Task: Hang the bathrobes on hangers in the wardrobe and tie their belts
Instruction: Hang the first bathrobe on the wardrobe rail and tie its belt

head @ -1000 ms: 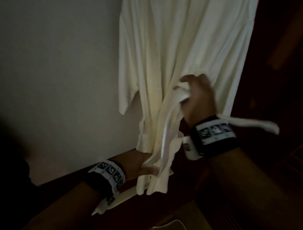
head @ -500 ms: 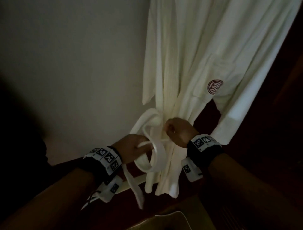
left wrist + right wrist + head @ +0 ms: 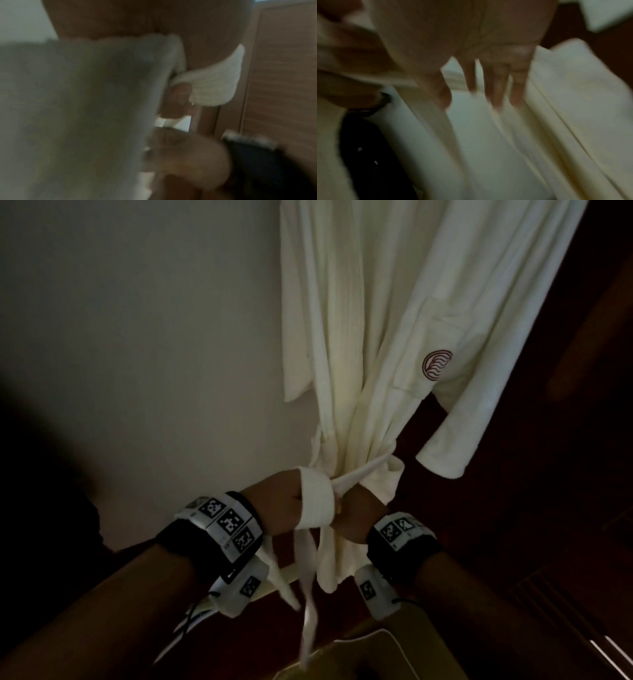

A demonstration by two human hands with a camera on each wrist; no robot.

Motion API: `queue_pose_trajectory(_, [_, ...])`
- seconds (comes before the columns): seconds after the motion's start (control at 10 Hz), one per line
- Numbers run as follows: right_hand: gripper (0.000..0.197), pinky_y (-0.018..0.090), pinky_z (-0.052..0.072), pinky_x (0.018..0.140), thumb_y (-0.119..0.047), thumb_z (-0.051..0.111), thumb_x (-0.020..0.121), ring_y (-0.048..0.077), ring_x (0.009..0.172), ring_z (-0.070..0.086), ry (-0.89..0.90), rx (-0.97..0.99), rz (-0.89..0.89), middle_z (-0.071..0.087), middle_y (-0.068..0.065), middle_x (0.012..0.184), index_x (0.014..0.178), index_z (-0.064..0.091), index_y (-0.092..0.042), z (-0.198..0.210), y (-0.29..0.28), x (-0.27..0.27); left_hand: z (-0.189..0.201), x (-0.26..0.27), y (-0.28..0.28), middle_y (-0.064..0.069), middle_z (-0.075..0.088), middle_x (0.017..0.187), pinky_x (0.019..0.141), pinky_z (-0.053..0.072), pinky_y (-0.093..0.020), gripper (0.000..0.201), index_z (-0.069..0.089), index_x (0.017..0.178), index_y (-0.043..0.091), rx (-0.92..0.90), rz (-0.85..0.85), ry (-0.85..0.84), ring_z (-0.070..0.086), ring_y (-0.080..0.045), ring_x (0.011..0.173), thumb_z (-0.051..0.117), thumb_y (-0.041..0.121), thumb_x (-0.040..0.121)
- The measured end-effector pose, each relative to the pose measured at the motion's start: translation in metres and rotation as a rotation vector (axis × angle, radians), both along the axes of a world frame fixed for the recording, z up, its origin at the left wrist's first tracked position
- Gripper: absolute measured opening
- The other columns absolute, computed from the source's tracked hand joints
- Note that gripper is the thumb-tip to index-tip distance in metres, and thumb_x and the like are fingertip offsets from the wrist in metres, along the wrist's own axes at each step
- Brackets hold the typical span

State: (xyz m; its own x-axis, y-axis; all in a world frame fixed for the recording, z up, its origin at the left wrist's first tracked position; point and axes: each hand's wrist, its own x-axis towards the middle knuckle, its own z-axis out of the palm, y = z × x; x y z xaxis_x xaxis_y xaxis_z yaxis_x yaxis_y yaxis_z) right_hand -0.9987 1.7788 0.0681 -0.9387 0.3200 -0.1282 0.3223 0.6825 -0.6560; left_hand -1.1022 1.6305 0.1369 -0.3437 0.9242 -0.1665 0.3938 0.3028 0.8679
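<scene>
Reaching in from the near edge, both forearms carry black bands with checkered marker tags, the left wristband (image 3: 226, 525) and the right wristband (image 3: 402, 537), and a white cable hangs below the left one. Just past them the two hands meet at the waist of the hanging robe, touching each other.

A wide turn of the white belt (image 3: 315, 503) wraps across the left hand (image 3: 279, 505). The left wrist view, though blurred, shows its fingers (image 3: 180, 97) curled, pinching belt cloth between fingertip and palm. The right hand (image 3: 356, 515) sits just right of it, pressed against the same wrap. From the head view it looks closed, but the blurred right wrist view shows four fingers (image 3: 498, 83) reaching fairly straight down onto the robe's folds, so I cannot tell whether it holds the belt. Two loose belt ends hang down from under the hands, toward the near edge.

Farther back, a strand of belt runs up and right from the hands to the cinched waist of the white bathrobe (image 3: 370, 320), which hangs from above the frame; what carries it is out of sight. A round dark red logo (image 3: 436, 364) marks its chest pocket on the right, and one sleeve drops at each side.

Behind the robe on the left stands a pale wall (image 3: 144, 330). To the right lies dark wood paneling (image 3: 582, 440).
</scene>
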Motion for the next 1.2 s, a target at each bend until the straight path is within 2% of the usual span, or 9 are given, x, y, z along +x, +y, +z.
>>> queue_pose_trajectory(0.1, [0.039, 0.034, 0.047, 0.094, -0.04, 0.047, 0.095, 0.022, 0.111, 0.059, -0.324, 0.381, 0.199, 0.062, 0.003, 0.121, 0.12, 0.062, -0.013, 0.031, 0.007, 0.008, 0.017, 0.003, -0.005, -0.027, 0.06, 0.115, 0.082, 0.046, -0.029, 0.134, 0.06, 0.116, 0.005, -0.254, -0.054, 0.555, 0.058, -0.037, 0.107, 0.008, 0.089, 0.025])
queue_pose_trajectory(0.2, [0.021, 0.035, 0.052, 0.081, -0.03, 0.05, 0.092, 0.022, 0.096, 0.062, 0.06, 0.465, 0.018, 0.062, 0.002, 0.104, 0.108, 0.059, -0.02, 0.069, 0.021, 0.017, 0.008, -0.001, -0.01, -0.029, 0.039, 0.143, 0.095, 0.031, -0.009, 0.049, 0.033, 0.138, -0.008, -0.297, -0.037, 0.588, 0.041, -0.036, 0.132, 0.044, 0.02, 0.099])
queue_pose_trajectory(0.3, [0.026, 0.028, 0.05, 0.075, -0.016, 0.055, 0.089, 0.015, 0.089, 0.059, 0.537, 0.307, 0.144, 0.053, -0.001, 0.102, 0.113, 0.056, -0.026, 0.101, 0.018, 0.009, 0.012, 0.007, -0.011, -0.01, 0.06, 0.094, 0.076, 0.041, -0.02, 0.024, 0.06, 0.115, 0.002, -0.385, -0.021, 0.684, 0.056, -0.024, 0.094, 0.046, 0.007, 0.095])
queue_pose_trajectory(0.5, [0.067, 0.027, 0.047, 0.061, -0.07, 0.047, 0.085, 0.023, 0.071, 0.068, -0.227, 0.063, 0.3, 0.072, 0.009, 0.08, 0.085, 0.067, -0.006, 0.133, -0.01, -0.039, 0.012, 0.026, -0.007, 0.01, 0.043, 0.066, 0.062, 0.036, -0.014, 0.024, 0.065, 0.078, 0.005, -0.314, -0.167, 0.59, 0.047, -0.014, 0.066, 0.05, 0.012, 0.095])
queue_pose_trajectory(0.6, [0.045, 0.025, 0.045, 0.059, -0.056, 0.062, 0.084, 0.018, 0.06, 0.057, -0.348, 0.122, 0.355, 0.063, 0.003, 0.067, 0.069, 0.063, -0.014, 0.127, -0.016, -0.058, 0.016, 0.042, -0.005, -0.004, 0.048, 0.067, 0.059, 0.041, -0.018, 0.031, 0.064, 0.101, -0.002, -0.386, -0.144, 0.718, 0.046, -0.018, 0.057, 0.044, 0.02, 0.095])
queue_pose_trajectory(0.8, [0.007, 0.036, 0.047, 0.081, -0.02, 0.062, 0.092, 0.02, 0.076, 0.06, -0.049, -1.186, 0.219, 0.064, 0.008, 0.084, 0.096, 0.061, -0.015, 0.143, -0.025, -0.066, -0.018, 0.032, -0.02, -0.011, 0.061, 0.124, 0.085, 0.048, -0.032, 0.039, 0.054, 0.127, 0.008, -0.497, -0.054, 0.659, 0.059, -0.019, 0.089, 0.046, 0.025, 0.094])
queue_pose_trajectory(0.9, [0.028, 0.028, 0.05, 0.06, 0.001, 0.053, 0.09, 0.015, 0.06, 0.057, 0.478, -1.366, 0.103, 0.059, 0.005, 0.072, 0.111, 0.061, -0.016, 0.184, -0.013, -0.069, -0.017, 0.03, -0.028, -0.007, 0.065, 0.11, 0.086, 0.051, -0.026, 0.033, 0.059, 0.119, 0.009, -0.424, -0.008, 0.634, 0.062, -0.02, 0.097, 0.049, 0.024, 0.092])
queue_pose_trajectory(1.1, [0.03, 0.03, 0.051, 0.093, -0.007, 0.058, 0.087, 0.017, 0.1, 0.066, 0.833, -0.084, -0.175, 0.068, 0.0, 0.115, 0.113, 0.068, -0.018, 0.18, 0.057, -0.069, -0.005, 0.018, -0.04, 0.016, 0.047, 0.069, 0.051, 0.036, -0.005, 0.022, 0.062, 0.09, 0.014, -0.231, -0.047, 0.541, 0.044, 0.005, 0.057, 0.045, 0.026, 0.099])
queue_pose_trajectory(1.2, [0.037, 0.029, 0.032, 0.107, -0.024, 0.054, 0.096, 0.025, 0.129, 0.048, 0.218, 0.376, 0.112, 0.054, 0.005, 0.139, 0.133, 0.056, -0.022, 0.119, 0.063, -0.055, 0.015, 0.009, -0.039, 0.013, 0.06, 0.069, 0.059, 0.042, -0.012, 0.026, 0.063, 0.08, 0.025, -0.089, 0.038, 0.449, 0.054, 0.002, 0.06, 0.048, 0.036, 0.097])
